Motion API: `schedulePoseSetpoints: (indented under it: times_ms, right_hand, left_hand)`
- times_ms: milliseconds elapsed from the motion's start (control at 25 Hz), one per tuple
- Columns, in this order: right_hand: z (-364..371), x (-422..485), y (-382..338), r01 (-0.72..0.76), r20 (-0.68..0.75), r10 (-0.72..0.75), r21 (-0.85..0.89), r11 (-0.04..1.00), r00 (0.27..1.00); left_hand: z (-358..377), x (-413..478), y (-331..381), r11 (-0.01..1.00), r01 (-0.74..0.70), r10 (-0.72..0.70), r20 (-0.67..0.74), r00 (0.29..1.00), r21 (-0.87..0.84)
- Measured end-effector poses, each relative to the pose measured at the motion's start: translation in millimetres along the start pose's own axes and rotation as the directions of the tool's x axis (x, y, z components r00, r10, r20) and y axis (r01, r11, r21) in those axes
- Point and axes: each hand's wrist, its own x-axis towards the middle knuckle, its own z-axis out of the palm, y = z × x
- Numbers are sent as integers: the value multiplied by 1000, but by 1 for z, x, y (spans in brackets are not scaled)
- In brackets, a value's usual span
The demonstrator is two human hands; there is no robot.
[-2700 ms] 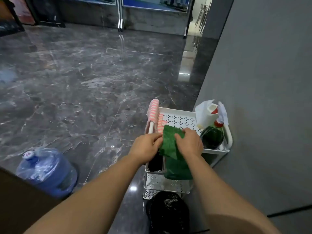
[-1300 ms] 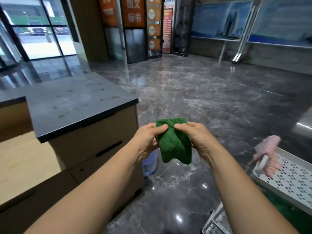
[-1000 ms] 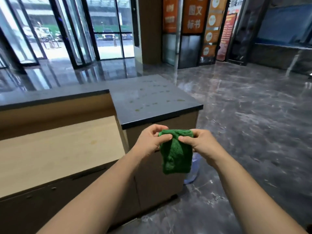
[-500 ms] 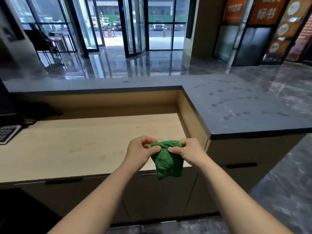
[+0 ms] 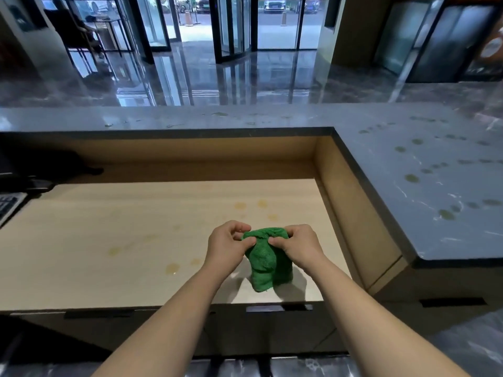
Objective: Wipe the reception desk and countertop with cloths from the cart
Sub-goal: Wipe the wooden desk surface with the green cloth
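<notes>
Both bare hands hold a bunched green terry cloth (image 5: 268,261) above the pale wooden lower desk surface (image 5: 122,240), near its front edge and toward its right end. The left hand (image 5: 227,247) pinches the cloth's upper left fold between thumb and curled fingers; the right hand (image 5: 295,247) pinches the upper right fold the same way, so the top edge is gathered between them and the rest hangs down in a loose lump. Whether the cloth's lower end touches the wood cannot be told, though a shadow lies on the surface just under it.

The wooden surface carries several yellowish spots (image 5: 241,205), some between the hands and the back wall of the recess, others toward the middle near the front edge. A raised dark grey stone countertop (image 5: 408,186) runs along the back edge and turns down the right side; rows of small greenish dots mark its right section. At the far left edge of the wooden surface part of a keyboard (image 5: 8,205) shows. Beyond the countertop lie a glossy floor and glass doors (image 5: 231,25).
</notes>
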Motion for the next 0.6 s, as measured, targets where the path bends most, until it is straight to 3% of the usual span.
schedulePoseSetpoints:
  times_ms: [360,440,520,600]
  right_hand:
    - [21,92,1,-39,-201,1,-182,983,980]
    - [24,95,6,-40,-229,-30,-294,955,973]
    - [30,88,19,99,-232,-280,-580,809,932]
    - [46,80,33,298,-65,-516,-752,588,854]
  left_hand:
    - [13,94,-18,982,106,-100,46,994,-157]
    - [-1,102,-31,974,120,-121,7,993,-192]
    - [-19,106,-47,983,134,-140,-39,989,-125]
    - [-34,108,-64,982,103,-99,-35,995,157]
